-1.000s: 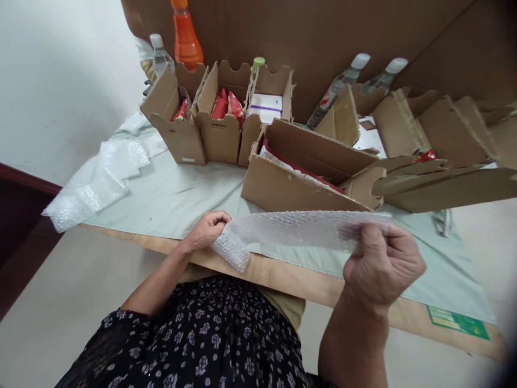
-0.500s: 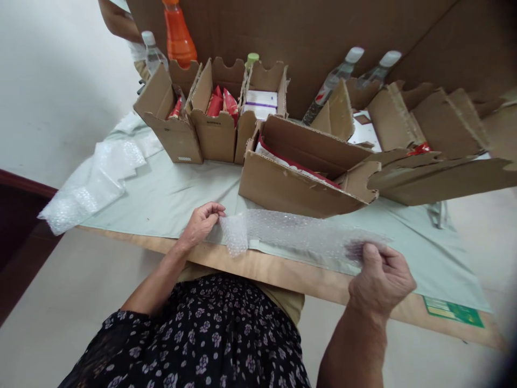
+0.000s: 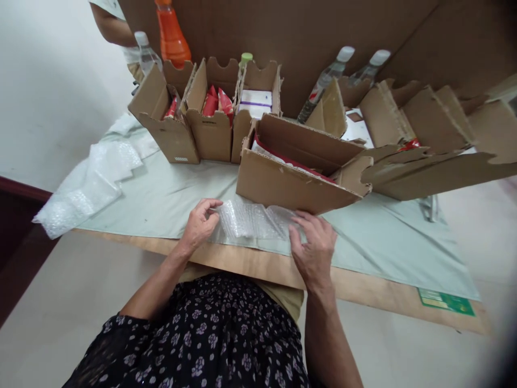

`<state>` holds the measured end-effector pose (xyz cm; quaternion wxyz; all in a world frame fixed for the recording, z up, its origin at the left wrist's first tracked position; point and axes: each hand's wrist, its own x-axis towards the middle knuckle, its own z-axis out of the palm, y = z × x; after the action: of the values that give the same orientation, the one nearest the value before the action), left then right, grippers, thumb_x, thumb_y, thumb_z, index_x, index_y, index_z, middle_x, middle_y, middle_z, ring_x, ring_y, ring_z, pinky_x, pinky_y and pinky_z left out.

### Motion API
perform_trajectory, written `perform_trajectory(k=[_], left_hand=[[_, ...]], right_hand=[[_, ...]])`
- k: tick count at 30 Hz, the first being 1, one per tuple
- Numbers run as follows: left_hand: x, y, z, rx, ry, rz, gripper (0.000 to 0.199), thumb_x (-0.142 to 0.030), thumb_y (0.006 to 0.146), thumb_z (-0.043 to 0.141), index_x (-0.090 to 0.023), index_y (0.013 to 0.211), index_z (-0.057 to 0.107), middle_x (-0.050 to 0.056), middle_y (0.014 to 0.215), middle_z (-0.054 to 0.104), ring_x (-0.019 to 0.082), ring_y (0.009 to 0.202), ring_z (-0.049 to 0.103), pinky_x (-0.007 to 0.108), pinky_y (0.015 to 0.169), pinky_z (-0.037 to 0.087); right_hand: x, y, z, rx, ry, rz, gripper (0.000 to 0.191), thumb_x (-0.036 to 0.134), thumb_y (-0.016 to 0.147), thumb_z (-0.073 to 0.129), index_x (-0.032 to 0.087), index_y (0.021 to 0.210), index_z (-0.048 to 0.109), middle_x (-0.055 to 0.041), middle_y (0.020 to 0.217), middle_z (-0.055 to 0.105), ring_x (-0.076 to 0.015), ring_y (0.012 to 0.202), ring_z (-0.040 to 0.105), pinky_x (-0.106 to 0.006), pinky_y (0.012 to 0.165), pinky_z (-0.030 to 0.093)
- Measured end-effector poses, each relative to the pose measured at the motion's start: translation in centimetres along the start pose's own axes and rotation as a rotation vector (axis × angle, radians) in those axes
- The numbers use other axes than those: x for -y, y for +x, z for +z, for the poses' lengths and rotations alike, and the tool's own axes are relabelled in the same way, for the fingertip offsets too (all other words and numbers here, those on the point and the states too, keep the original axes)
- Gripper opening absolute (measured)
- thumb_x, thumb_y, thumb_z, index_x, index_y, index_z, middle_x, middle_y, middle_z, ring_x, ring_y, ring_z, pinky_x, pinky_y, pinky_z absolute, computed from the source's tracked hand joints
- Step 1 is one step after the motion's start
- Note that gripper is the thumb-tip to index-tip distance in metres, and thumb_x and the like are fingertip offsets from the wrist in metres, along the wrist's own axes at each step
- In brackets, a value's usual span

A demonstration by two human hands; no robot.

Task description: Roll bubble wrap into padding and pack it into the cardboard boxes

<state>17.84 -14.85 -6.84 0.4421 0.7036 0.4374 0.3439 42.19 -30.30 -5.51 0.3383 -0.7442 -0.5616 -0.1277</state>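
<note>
A strip of clear bubble wrap [image 3: 252,220] lies gathered in folds on the pale green cloth, near the table's front edge. At its left end is my left hand [image 3: 200,223], its thumb and index finger a little apart beside the wrap's edge. My right hand [image 3: 314,245] has the raised right end of the strip between thumb and fingers. Just behind the wrap stands a long cardboard box [image 3: 294,180] with a red and white item [image 3: 283,159] inside; my right fingertips are close to its front wall.
More bubble wrap [image 3: 89,183] is heaped at the left. Open cardboard boxes [image 3: 210,134] with red packets and white boxes stand behind, others [image 3: 432,175] at the right. Bottles [image 3: 172,37] stand at the back. A person's arm [image 3: 113,27] shows at upper left.
My right hand has moved left, bringing the right end of the strip inward, so the stretched wrap is now short and folded. My left thumb and index finger have parted slightly.
</note>
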Motion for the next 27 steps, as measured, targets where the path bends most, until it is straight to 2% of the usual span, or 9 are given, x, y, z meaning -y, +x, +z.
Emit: perform_trajectory(k=[4, 8, 12, 15, 19, 21, 23, 27], left_hand=[[0.2, -0.2, -0.1, 0.012, 0.126, 0.029, 0.033, -0.021, 0.081, 0.058, -0.018, 0.111, 0.072, 0.010, 0.115, 0.071, 0.022, 0.098, 0.067, 0.034, 0.084, 0.057], [1.1, -0.1, 0.4, 0.031, 0.291, 0.059, 0.043, -0.025, 0.078, 0.068, -0.017, 0.120, 0.070, 0.011, 0.110, 0.073, 0.028, 0.104, 0.067, 0.044, 0.098, 0.054], [1.3, 0.1, 1.0, 0.079, 0.346, 0.058, 0.048, -0.028, 0.077, 0.072, -0.019, 0.124, 0.069, 0.009, 0.103, 0.076, 0.030, 0.102, 0.067, 0.049, 0.101, 0.052], [0.8, 0.1, 1.2, 0.112, 0.259, 0.024, 0.051, -0.031, 0.081, 0.068, -0.018, 0.130, 0.065, 0.010, 0.110, 0.076, 0.029, 0.104, 0.068, 0.046, 0.100, 0.053], [-0.1, -0.5, 1.7, 0.100, 0.229, 0.041, 0.058, -0.042, 0.087, 0.066, -0.015, 0.137, 0.060, 0.016, 0.131, 0.069, 0.032, 0.116, 0.066, 0.048, 0.104, 0.051], [-0.5, -0.9, 2.4, 0.077, 0.308, 0.075, 0.065, -0.044, 0.084, 0.070, -0.015, 0.141, 0.057, 0.018, 0.136, 0.066, 0.035, 0.121, 0.064, 0.052, 0.109, 0.047], [-0.8, -1.1, 3.2, 0.071, 0.409, 0.095, 0.071, -0.041, 0.080, 0.074, -0.016, 0.144, 0.054, 0.017, 0.135, 0.067, 0.037, 0.123, 0.062, 0.053, 0.111, 0.044], [-0.6, -0.7, 4.4, 0.088, 0.521, 0.106, 0.063, -0.024, 0.079, 0.067, -0.017, 0.142, 0.058, 0.015, 0.121, 0.073, 0.037, 0.116, 0.063, 0.052, 0.107, 0.045]], right_hand=[[-2.1, -1.1, -0.8, -0.006, 0.019, 0.038, 0.020, 0.032, 0.100, 0.056, 0.022, 0.102, 0.073, -0.0081, 0.111, 0.079, -0.0276, 0.107, 0.068, -0.045, 0.098, 0.047], [-5.4, -3.7, -2.4, -0.006, -0.077, 0.129, 0.021, 0.034, 0.097, 0.058, 0.021, 0.098, 0.075, -0.0090, 0.106, 0.079, -0.0279, 0.104, 0.070, -0.046, 0.097, 0.049], [-7.6, -5.6, -3.9, -0.100, -0.182, 0.201, 0.023, 0.036, 0.096, 0.059, 0.019, 0.095, 0.075, -0.0115, 0.102, 0.079, -0.0291, 0.098, 0.071, -0.048, 0.094, 0.052], [-6.3, -5.4, -4.4, -0.194, -0.181, 0.192, 0.020, 0.033, 0.096, 0.060, 0.019, 0.097, 0.074, -0.0120, 0.107, 0.078, -0.0299, 0.102, 0.072, -0.048, 0.094, 0.052], [-2.0, -4.0, -3.4, -0.255, -0.047, 0.063, 0.013, 0.022, 0.097, 0.062, 0.022, 0.105, 0.072, -0.0099, 0.112, 0.078, -0.0272, 0.105, 0.073, -0.046, 0.095, 0.052], [0.1, -3.5, -1.9, -0.180, 0.046, -0.014, 0.014, 0.019, 0.097, 0.061, 0.023, 0.106, 0.071, -0.0086, 0.114, 0.077, -0.0257, 0.106, 0.072, -0.044, 0.096, 0.053], [1.4, -3.2, -0.1, -0.024, 0.100, -0.055, 0.015, 0.021, 0.098, 0.060, 0.024, 0.107, 0.072, -0.0089, 0.119, 0.076, -0.0260, 0.110, 0.070, -0.044, 0.096, 0.052], [1.4, -3.3, 2.8, 0.284, 0.060, -0.031, 0.021, 0.026, 0.098, 0.058, 0.023, 0.110, 0.074, -0.0110, 0.128, 0.072, -0.0303, 0.115, 0.065, -0.047, 0.094, 0.049]])
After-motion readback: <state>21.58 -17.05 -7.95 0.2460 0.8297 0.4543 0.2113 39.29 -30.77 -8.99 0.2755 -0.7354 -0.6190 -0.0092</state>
